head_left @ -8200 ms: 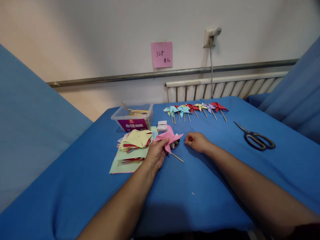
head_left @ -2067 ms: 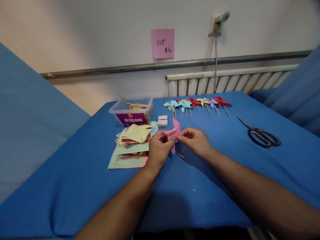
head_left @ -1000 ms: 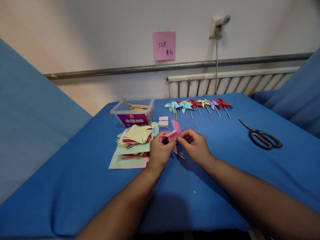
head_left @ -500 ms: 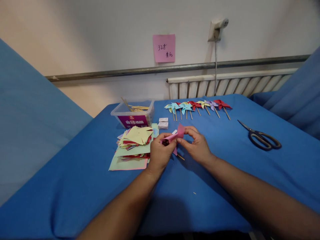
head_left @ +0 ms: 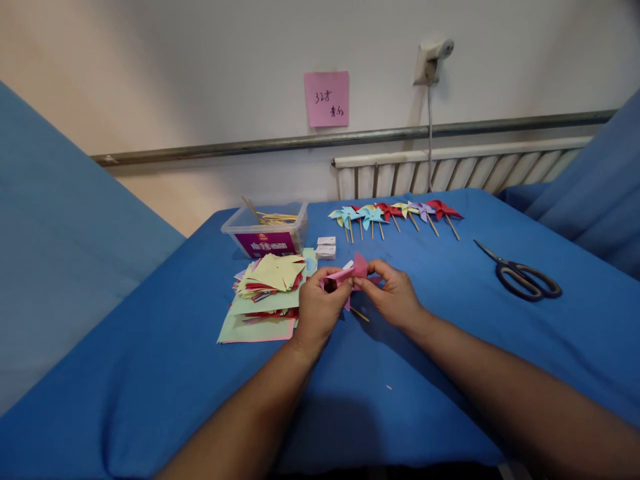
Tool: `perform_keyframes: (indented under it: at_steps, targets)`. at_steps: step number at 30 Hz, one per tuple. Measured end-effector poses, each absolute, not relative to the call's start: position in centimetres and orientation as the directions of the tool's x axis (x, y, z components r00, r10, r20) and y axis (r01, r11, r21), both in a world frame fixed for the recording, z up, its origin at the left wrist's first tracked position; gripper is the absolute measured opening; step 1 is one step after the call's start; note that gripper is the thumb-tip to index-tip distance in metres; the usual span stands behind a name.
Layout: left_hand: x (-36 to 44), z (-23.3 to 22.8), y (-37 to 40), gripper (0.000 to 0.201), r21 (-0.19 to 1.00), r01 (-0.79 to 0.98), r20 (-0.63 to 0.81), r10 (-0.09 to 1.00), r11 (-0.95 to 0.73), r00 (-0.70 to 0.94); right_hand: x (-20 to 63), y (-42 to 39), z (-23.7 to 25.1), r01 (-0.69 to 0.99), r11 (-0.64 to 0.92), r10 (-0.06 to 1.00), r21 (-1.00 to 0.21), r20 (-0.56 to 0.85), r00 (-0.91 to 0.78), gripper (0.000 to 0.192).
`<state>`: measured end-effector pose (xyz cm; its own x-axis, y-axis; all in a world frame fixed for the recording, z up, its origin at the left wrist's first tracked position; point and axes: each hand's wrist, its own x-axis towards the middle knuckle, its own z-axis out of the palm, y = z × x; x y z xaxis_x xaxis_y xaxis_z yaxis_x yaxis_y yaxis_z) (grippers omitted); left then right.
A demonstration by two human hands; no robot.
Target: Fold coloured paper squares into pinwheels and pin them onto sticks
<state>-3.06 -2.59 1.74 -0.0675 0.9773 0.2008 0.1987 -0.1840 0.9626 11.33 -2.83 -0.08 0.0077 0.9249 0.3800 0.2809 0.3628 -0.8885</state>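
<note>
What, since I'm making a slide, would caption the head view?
Left hand and right hand hold a pink pinwheel before a row of colourful pinwheels.

Pink pinwheel (head_left: 359, 265) was partly hidden by left hand (head_left: 321, 307) and right hand (head_left: 397, 295); forearms (head_left: 500, 381) got cut off; print on white boxes (head_left: 327, 253) was too small.

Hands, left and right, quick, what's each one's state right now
Left hand: closed, holding the pink pinwheel.
Right hand: closed, pinching the pink pinwheel too.
</note>
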Motion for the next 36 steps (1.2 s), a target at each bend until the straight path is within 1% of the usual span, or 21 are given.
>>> perform_keyframes:
  at_steps: [8, 16, 21, 27, 33, 36]
  targets:
    - [-3.28, 1.16, -2.39, 0.025, 0.946, 0.206, 0.261, 0.965, -0.250, -0.029, 11.21, -2.98, -0.11, 0.257, 0.377, 0.919, -0.890, 0.394, 0.016, 0.009]
    - [-3.08, 1.26, -2.58, 0.023, 0.949, 0.174, 0.270, 0.963, -0.262, -0.024, 11.14, -3.30, 0.13, 0.254, 0.391, 0.913, -0.885, 0.408, 0.015, 0.009]
    - [-3.07, 1.06, -2.52, 0.025, 0.960, 0.155, 0.238, 0.971, -0.231, -0.026, 11.10, -3.36, 0.11, 0.256, 0.410, 0.902, -0.875, 0.430, 0.025, 0.009]
    - [-3.14, 1.01, -2.48, 0.021, 0.955, 0.183, 0.243, 0.970, -0.235, -0.023, 11.04, -3.50, 0.33, 0.304, 0.410, 0.898, -0.860, 0.439, 0.033, 0.008]
    - [-3.10, 1.44, -2.67, 0.017, 0.932, 0.232, 0.290, 0.957, -0.278, -0.017, 11.05, -3.54, 0.44, 0.258, 0.419, 0.898, -0.871, 0.439, 0.022, 0.008]
    - [-3.03, 1.72, -2.85, 0.016, 0.927, 0.250, 0.293, 0.956, -0.278, -0.022, 11.13, -3.49, 0.36, 0.275, 0.410, 0.902, -0.870, 0.430, 0.017, 0.010]
